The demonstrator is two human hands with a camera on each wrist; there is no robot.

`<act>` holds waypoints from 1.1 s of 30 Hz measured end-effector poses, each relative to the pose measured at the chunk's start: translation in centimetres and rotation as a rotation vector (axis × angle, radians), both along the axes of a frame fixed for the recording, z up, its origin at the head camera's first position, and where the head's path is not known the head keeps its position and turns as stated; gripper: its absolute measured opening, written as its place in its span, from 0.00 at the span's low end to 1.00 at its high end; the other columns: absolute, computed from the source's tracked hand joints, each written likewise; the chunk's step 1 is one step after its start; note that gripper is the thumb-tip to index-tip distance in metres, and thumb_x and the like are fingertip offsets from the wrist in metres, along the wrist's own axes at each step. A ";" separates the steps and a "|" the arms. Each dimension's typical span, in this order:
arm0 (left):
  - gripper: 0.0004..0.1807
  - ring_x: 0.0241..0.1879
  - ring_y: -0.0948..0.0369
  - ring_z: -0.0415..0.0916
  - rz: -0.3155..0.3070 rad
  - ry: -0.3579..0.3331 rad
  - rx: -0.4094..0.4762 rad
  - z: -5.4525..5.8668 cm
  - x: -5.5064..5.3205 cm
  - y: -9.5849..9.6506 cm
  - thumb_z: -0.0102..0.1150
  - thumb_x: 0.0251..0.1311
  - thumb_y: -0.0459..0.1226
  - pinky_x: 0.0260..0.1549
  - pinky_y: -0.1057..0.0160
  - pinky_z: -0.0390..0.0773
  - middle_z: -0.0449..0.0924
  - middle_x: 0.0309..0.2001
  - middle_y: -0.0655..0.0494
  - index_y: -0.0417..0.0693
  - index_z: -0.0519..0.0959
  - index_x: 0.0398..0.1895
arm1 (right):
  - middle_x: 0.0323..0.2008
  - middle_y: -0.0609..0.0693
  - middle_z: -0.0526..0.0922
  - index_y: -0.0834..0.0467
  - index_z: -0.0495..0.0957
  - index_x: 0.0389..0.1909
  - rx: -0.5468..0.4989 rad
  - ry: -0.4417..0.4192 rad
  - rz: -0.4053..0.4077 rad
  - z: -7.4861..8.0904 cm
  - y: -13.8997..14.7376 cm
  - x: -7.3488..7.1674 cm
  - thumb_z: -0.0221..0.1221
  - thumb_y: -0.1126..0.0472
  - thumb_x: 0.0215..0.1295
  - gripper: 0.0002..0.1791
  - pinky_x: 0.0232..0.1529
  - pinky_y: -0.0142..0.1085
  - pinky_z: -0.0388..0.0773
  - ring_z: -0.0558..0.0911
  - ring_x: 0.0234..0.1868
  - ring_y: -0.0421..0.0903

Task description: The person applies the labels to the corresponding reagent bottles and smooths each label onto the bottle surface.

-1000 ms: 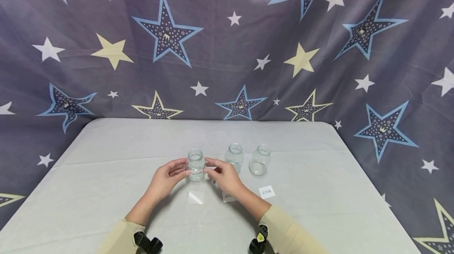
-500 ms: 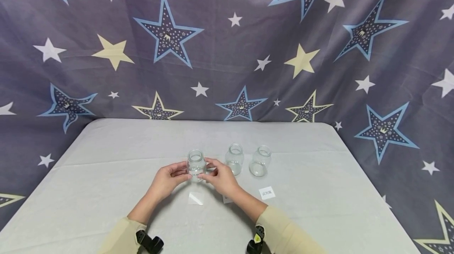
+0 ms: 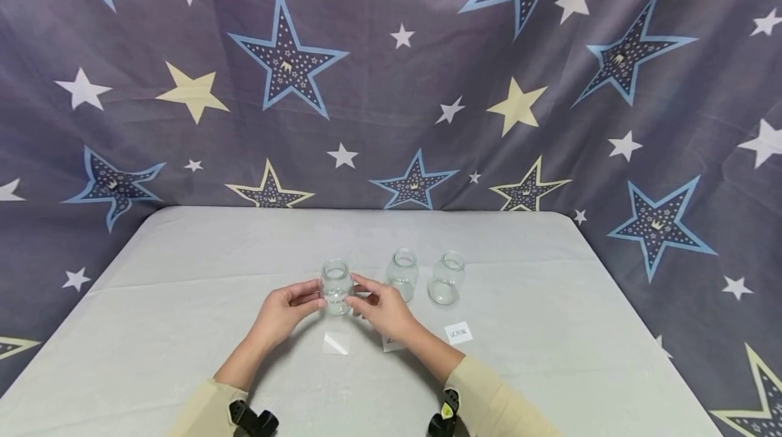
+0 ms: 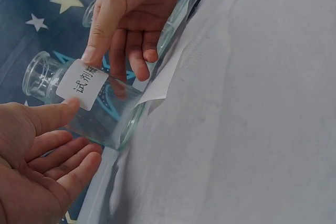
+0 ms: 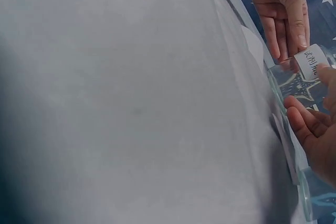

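A clear glass bottle (image 3: 336, 276) stands upright near the middle of the table between both hands. On its front lies a white label (image 4: 84, 85) with dark handwritten characters. My left hand (image 3: 286, 311) holds the bottle from the left, its thumb on one edge of the label and its fingers along the glass. From the other side my right hand (image 3: 386, 309) holds it too, thumb pressed on the label's opposite edge, fingers partly behind the bottle. In the right wrist view, the label (image 5: 313, 62) shows between the two thumbs.
Two more clear glass bottles, one nearer (image 3: 402, 282) and one farther right (image 3: 447, 281), stand right of the hands. In front lie a glossy blank square (image 3: 336, 343), a written card (image 3: 391, 343) partly behind the right forearm, and another written card (image 3: 458, 332).
My right thumb has moved left across the label, then back slightly to the right. The left hand keeps its hold, and the bottle stays in place.
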State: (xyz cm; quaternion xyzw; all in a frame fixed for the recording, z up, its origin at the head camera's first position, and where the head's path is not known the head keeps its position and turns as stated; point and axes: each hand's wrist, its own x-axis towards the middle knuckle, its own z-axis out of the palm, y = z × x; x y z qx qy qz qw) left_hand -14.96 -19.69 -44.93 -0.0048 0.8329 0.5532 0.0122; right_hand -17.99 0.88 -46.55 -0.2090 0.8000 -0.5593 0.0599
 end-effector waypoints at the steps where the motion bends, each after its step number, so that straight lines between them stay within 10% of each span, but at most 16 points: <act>1: 0.25 0.51 0.50 0.79 0.001 0.003 0.003 -0.1 0.0 0.0 0.64 0.55 0.37 0.46 0.65 0.78 0.80 0.50 0.40 0.35 0.74 0.55 | 0.47 0.58 0.82 0.58 0.69 0.62 -0.010 -0.009 0.002 0.0 0.0 0.0 0.59 0.59 0.62 0.26 0.30 0.35 0.81 0.84 0.33 0.54; 5: 0.24 0.50 0.50 0.79 0.015 0.008 -0.004 -0.1 0.0 0.1 0.64 0.55 0.37 0.45 0.65 0.79 0.81 0.49 0.41 0.36 0.75 0.54 | 0.46 0.62 0.82 0.62 0.69 0.61 -0.020 -0.025 -0.003 0.0 -0.2 0.0 0.59 0.62 0.62 0.25 0.32 0.45 0.80 0.83 0.33 0.60; 13: 0.23 0.48 0.52 0.80 0.040 0.030 -0.008 0.5 0.3 -0.1 0.65 0.55 0.40 0.43 0.65 0.79 0.80 0.50 0.42 0.39 0.76 0.53 | 0.36 0.55 0.85 0.59 0.75 0.54 0.017 0.047 -0.037 0.7 0.3 0.0 0.63 0.55 0.59 0.23 0.19 0.26 0.73 0.82 0.26 0.48; 22: 0.18 0.33 0.68 0.75 0.092 0.088 -0.027 1.6 1.7 0.7 0.66 0.53 0.36 0.33 0.72 0.76 0.82 0.40 0.46 0.39 0.78 0.47 | 0.38 0.53 0.84 0.61 0.77 0.48 0.105 0.098 -0.017 1.2 1.9 1.0 0.61 0.57 0.60 0.17 0.32 0.26 0.76 0.81 0.31 0.39; 33: 0.16 0.29 0.72 0.74 -0.082 0.212 -0.079 2.4 3.2 3.5 0.68 0.50 0.35 0.30 0.72 0.75 0.81 0.33 0.51 0.40 0.78 0.42 | 0.37 0.49 0.85 0.59 0.81 0.41 0.215 0.148 0.037 2.2 5.2 2.3 0.61 0.58 0.60 0.11 0.35 0.27 0.76 0.81 0.33 0.41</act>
